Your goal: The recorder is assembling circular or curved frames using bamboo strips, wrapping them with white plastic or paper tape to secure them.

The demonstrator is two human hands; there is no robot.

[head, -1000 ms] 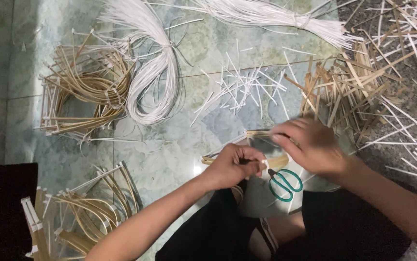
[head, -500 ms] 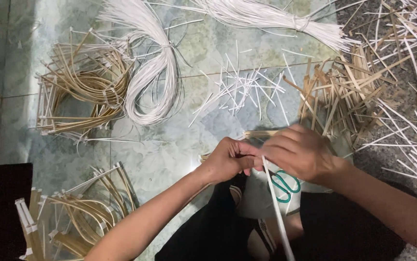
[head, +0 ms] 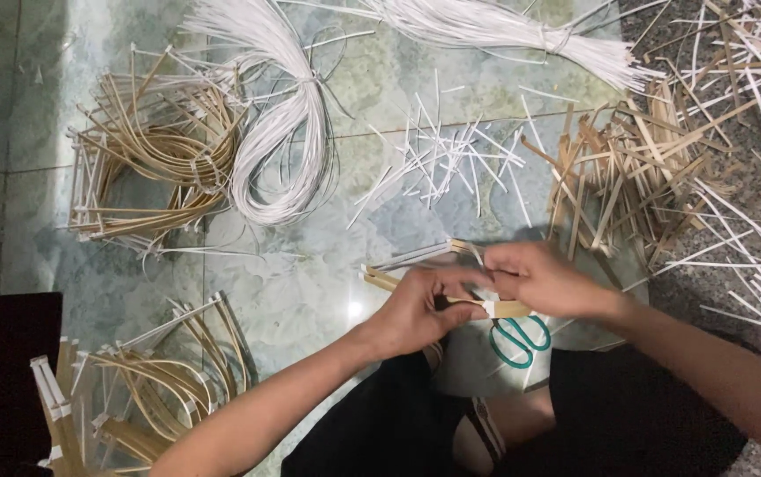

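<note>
The white strip seen 0.5 s ago is gone; left hand and right hand now pinch the tan strip flat, grip narrow; binding looks seated.

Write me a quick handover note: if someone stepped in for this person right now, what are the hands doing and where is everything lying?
Left hand: fingers closed on a flat tan strip with a white band around it.
Right hand: pinching the same strip from the other side, over the lap.
Green-handled scissors lie just under the hands.
Bent, tied tan pieces are piled at the upper left and lower left.
White strand bundles lie coiled on the floor; short white offcuts in the middle; loose tan strips to the right.
How much remains cannot be told.
</note>
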